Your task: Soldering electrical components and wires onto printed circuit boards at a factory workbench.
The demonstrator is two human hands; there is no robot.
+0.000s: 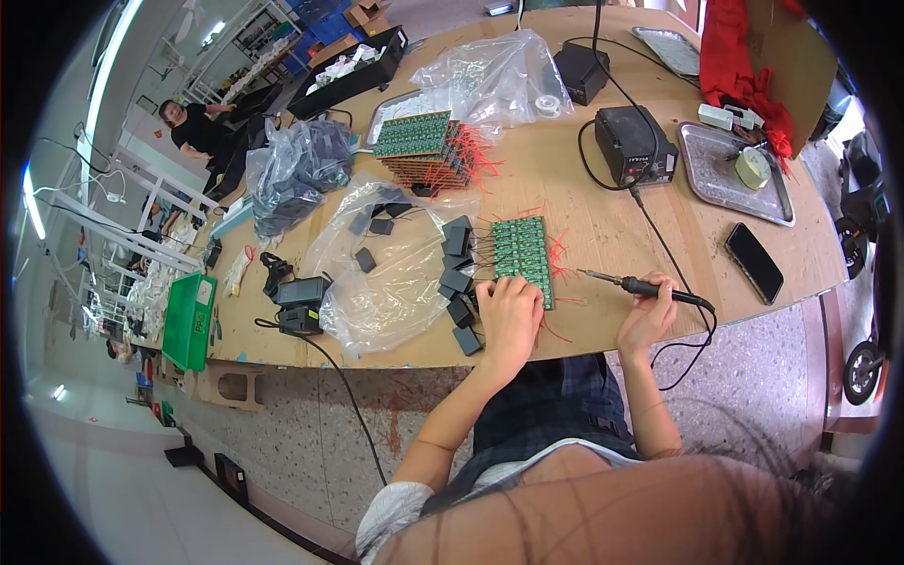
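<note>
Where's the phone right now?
In the head view, the phone lies flat on the table at the person's right, near the front edge, just below the metal tray and right of the soldering iron in the right hand.

You've got 1 soldering iron [643,286], 1 black soldering station [636,144] & 1 smaller black box [581,72] behind it; 2 metal trays [730,174] [667,47]; 1 phone [753,262]; 1 flat green circuit panel [522,254] plus 1 stack of panels [424,151]; 1 green bin [190,318]; approx. 8 black housings [456,281] loose nr. the panel, exact no. unclear.
</note>
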